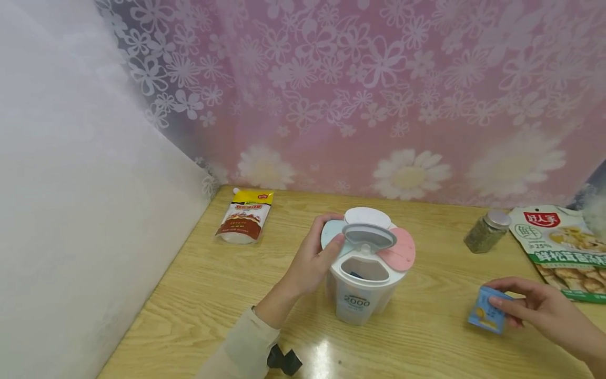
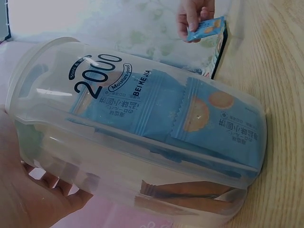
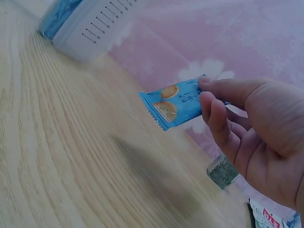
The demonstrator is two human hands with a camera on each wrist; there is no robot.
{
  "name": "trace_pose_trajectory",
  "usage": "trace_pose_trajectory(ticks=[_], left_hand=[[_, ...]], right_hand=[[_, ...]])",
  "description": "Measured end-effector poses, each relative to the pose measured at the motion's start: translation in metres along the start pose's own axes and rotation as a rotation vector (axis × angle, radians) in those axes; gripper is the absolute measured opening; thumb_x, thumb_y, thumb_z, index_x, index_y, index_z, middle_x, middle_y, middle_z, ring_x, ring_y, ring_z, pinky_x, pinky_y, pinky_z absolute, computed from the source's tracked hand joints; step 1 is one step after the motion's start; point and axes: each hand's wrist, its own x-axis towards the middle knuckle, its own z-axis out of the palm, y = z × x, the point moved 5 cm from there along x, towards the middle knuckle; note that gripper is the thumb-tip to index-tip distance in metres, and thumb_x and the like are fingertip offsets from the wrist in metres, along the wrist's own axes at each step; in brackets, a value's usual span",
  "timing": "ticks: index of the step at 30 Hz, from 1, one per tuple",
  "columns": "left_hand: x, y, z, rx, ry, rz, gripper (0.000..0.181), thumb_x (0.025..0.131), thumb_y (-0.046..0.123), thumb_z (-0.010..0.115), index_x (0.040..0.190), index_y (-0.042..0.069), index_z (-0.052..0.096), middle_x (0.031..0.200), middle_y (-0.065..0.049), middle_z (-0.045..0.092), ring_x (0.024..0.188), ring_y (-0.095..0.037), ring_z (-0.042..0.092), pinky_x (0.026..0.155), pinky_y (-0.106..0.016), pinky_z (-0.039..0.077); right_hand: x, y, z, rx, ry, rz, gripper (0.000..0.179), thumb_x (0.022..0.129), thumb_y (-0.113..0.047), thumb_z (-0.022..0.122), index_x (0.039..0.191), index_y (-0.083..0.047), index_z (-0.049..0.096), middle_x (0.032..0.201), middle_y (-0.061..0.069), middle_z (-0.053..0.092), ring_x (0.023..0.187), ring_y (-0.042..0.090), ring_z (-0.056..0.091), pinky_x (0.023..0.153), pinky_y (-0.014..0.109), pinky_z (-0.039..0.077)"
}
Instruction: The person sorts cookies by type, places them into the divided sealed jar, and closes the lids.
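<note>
A clear storage container (image 1: 356, 305) with a compartmented lid in white, blue and pink stands on the wooden table. Its front flap (image 1: 371, 237) is raised over an opening. My left hand (image 1: 312, 258) grips the lid from the left side, thumb at the raised flap. In the left wrist view, blue biscuit packets (image 2: 216, 130) fill one compartment, with brown packets (image 2: 185, 197) in another. To the right of the container, my right hand (image 1: 544, 310) pinches a small blue biscuit packet (image 1: 487, 310) between thumb and fingers. The right wrist view shows this packet above the table, its shadow below.
A yellow, white and brown pouch (image 1: 246, 216) lies at the back left. On the right are a glass jar of dried herbs (image 1: 487, 231) and a large green-and-white bag (image 1: 558, 247). A floral curtain (image 1: 341, 105) hangs behind the table; a white wall (image 1: 85, 184) borders the left.
</note>
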Motion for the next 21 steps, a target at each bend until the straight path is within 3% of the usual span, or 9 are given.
trace_pose_trajectory(ticks=[10,21], left_hand=[[0.001,-0.001,-0.001,0.021,0.011,0.019,0.037,0.104,0.021,0.049,0.139,0.010,0.041,0.132,-0.014,0.053,0.112,-0.017,0.057,0.093,-0.028,0.052],[-0.001,0.000,0.000,0.012,0.012,0.028,0.036,0.104,0.019,0.049,0.138,0.010,0.041,0.132,-0.015,0.053,0.111,-0.016,0.057,0.092,-0.028,0.052]], right_hand=[[0.003,-0.025,0.002,-0.055,0.125,-0.001,0.028,0.099,0.001,0.055,0.124,-0.009,0.061,0.073,0.003,0.063,0.055,0.020,0.055,0.049,0.036,0.042],[0.008,-0.048,0.019,0.013,0.088,0.002,0.025,0.101,-0.001,0.052,0.125,-0.003,0.059,0.072,0.001,0.063,0.057,0.021,0.057,0.050,0.038,0.044]])
